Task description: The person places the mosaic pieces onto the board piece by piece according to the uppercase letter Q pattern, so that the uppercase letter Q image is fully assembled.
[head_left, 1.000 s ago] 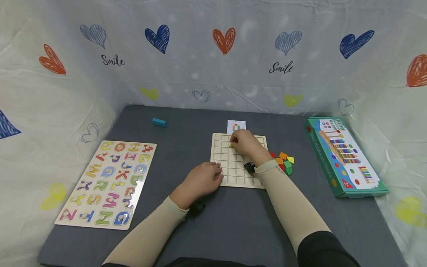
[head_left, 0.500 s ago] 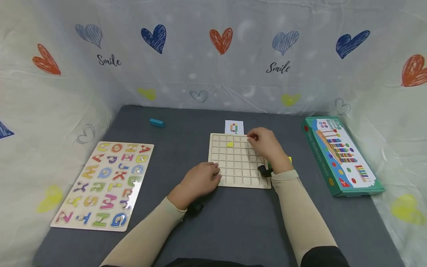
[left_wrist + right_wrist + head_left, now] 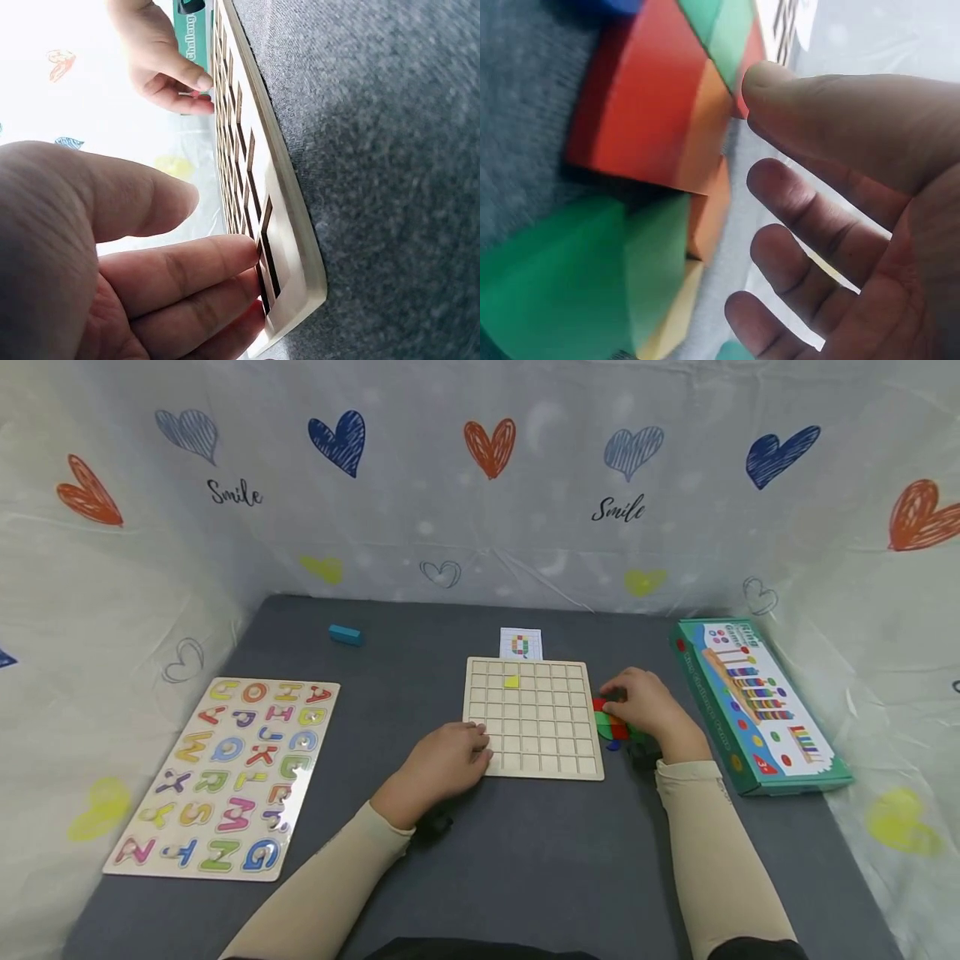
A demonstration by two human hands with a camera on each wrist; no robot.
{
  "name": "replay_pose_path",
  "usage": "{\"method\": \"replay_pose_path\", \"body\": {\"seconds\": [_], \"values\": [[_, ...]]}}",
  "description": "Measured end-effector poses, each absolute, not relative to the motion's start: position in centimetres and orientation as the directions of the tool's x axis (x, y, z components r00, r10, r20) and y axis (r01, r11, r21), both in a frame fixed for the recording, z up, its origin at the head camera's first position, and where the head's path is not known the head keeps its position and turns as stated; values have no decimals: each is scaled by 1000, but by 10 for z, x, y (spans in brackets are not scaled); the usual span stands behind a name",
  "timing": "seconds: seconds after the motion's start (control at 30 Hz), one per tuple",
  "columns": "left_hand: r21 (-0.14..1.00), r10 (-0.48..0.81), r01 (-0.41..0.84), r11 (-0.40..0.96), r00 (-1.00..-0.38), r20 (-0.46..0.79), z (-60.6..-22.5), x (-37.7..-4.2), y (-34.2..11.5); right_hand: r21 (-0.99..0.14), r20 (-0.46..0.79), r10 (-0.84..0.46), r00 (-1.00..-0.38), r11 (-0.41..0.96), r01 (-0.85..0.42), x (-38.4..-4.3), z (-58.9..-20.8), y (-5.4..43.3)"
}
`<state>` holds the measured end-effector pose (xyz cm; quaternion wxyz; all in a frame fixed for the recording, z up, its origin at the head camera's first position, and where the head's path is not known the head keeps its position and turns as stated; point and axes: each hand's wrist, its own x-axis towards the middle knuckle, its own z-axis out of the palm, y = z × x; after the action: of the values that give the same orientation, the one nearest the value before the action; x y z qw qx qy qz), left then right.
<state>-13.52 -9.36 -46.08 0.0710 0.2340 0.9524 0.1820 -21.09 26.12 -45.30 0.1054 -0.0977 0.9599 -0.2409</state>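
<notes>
Head view, board: the gridded wooden board [image 3: 536, 718] lies between the hands; the left hand [image 3: 442, 764] rests its fingers on the near left part.
Done: one yellow square [image 3: 512, 682] sits in a cell ahead of the left hand, near the board's far edge; it is the only block seen on the grid.
Remaining: loose blocks [image 3: 603, 719], red, green and blue among them, lie under and beside the right hand [image 3: 652, 714], off the board.
Card: a small card [image 3: 521, 644] printed with a Q-like ring of coloured squares lies ahead of both hands, beyond the board.
Progress, as judged: barely begun, one block placed and the rest loose.
Side things: letter board [image 3: 180, 799] left of the left hand, green box [image 3: 697, 702] right of the right hand, blue bar [image 3: 346, 635] far ahead of the left.
Left wrist view, left hand: fingers extended onto the board's corner, thumb apart, nothing pinched.
Right wrist view, right hand: thumb against or just over a red piece [image 3: 739, 94], lower fingers spread; the index tip is hidden, so I cannot tell whether it pinches.
Pile: green, orange and yellow blocks before those fingers, not yet placed.
</notes>
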Motion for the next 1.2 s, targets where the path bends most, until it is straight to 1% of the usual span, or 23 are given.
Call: {"method": "replay_pose_path", "body": {"seconds": [0.3, 0.87, 1.07, 1.2], "values": [[383, 473, 416, 825, -879, -63, -463, -136, -95, -461, -158, -237, -958, 876, -141, -213, -458, 260], [393, 481, 418, 819, -874, -71, -463, -135, -97, -485, -122, -187, -975, 868, -106, -213, -466, 257], [381, 482, 425, 821, -874, -66, -463, -136, -97, -507, -106, -175, -979, 856, -98, -210, -452, 256], [383, 487, 429, 818, -871, -66, -463, -137, -96, -517, -15, -136, -991, 849, -108, -215, -434, 247]]}}
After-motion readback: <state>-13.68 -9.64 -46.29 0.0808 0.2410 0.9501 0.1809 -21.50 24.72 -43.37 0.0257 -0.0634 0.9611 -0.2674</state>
